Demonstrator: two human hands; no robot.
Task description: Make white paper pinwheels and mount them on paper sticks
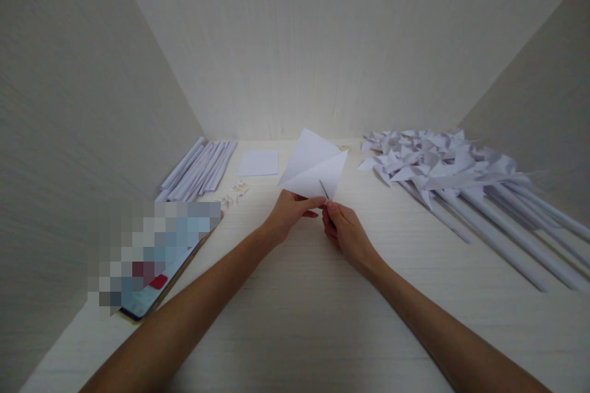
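Paper rolls (203, 167) and a white square (258, 163) lie left of the grip, pinwheels (426, 166) right; the left hand (293, 211) pinches the creased sheet (313, 166) just ahead, the right hand (346, 228) clasps a slim tool (324, 189).

Phone (168, 273) pixelated, forearms (203, 295) cut off, tool (324, 189) half-hidden

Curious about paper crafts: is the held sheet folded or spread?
Spread: both halves of the sheet show, either side of a slanting crease.
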